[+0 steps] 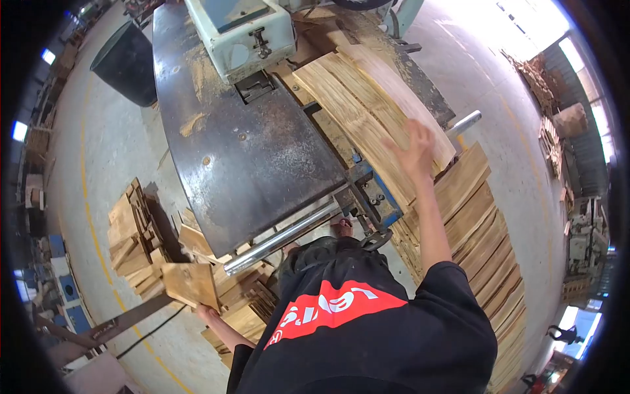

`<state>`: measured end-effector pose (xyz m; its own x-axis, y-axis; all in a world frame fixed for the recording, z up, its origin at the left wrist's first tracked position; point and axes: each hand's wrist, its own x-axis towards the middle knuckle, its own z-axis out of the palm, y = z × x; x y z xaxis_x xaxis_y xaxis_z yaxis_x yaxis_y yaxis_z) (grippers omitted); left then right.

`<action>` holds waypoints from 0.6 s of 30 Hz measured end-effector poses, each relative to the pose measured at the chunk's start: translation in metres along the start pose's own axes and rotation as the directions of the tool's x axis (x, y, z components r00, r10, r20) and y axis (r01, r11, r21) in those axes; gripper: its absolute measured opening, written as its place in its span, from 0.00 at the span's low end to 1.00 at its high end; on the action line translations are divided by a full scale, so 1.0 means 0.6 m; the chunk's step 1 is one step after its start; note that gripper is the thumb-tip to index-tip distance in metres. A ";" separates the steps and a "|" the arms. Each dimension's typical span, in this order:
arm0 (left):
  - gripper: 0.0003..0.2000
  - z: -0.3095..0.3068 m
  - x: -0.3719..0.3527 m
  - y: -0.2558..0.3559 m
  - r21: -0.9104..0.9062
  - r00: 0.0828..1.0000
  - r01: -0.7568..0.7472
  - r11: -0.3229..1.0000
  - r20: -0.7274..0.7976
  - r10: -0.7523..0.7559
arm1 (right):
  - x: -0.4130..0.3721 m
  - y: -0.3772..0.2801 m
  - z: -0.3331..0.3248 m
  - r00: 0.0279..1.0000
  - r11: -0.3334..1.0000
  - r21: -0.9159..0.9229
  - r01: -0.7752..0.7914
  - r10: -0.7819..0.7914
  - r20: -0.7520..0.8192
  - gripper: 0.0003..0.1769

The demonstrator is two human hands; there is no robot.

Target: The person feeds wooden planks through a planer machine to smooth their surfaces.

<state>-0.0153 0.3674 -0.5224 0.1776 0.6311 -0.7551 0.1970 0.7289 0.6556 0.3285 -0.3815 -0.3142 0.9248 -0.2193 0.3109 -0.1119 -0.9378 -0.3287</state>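
Note:
My left hand (209, 314) is low on the left, its fingers closed on the edge of a short wooden board (190, 284) beside a heap of wood pieces. On the right, my right hand (415, 152) lies with spread fingers on long planks (357, 108) side by side on the machine's carriage. The palm side is hidden. Left of the planks is the dark metal machine table (262, 177), dusted with sawdust. A pale green machine housing (243, 39) stands over its far end.
Stacked boards (482, 230) extend along my right side. Loose wood pieces (134, 230) are piled at lower left. A metal bar (282, 240) crosses near my waist; its other end (464, 123) juts out right. A black bin (125, 64) stands at far left.

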 end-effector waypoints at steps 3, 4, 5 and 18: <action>0.19 -0.029 0.046 -0.043 -0.034 0.984 0.150 0.988 -0.093 -0.153 | 0.037 0.083 0.018 0.988 0.969 -0.247 -0.006 -0.032 -0.148 0.41; 0.18 -0.026 0.055 -0.054 -0.057 0.973 0.190 0.980 -0.121 -0.196 | 0.041 0.106 0.024 0.997 0.975 -0.220 -0.010 -0.008 -0.082 0.39; 0.17 -0.022 0.065 -0.064 -0.080 0.963 0.223 0.972 -0.140 -0.232 | 0.048 0.126 0.030 1.000 0.981 -0.192 -0.012 0.008 -0.019 0.36; 0.31 0.086 0.124 -0.018 -0.641 0.988 0.040 0.767 -0.090 -0.127 | 0.143 0.187 -0.051 0.959 0.982 -0.157 -0.102 0.056 -0.276 0.18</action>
<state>0.0455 0.3929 -0.5854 0.0634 0.5551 -0.8294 -0.4597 0.7539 0.4694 0.3841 -0.5140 -0.2974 0.7806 -0.3370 0.5264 -0.2614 -0.9410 -0.2148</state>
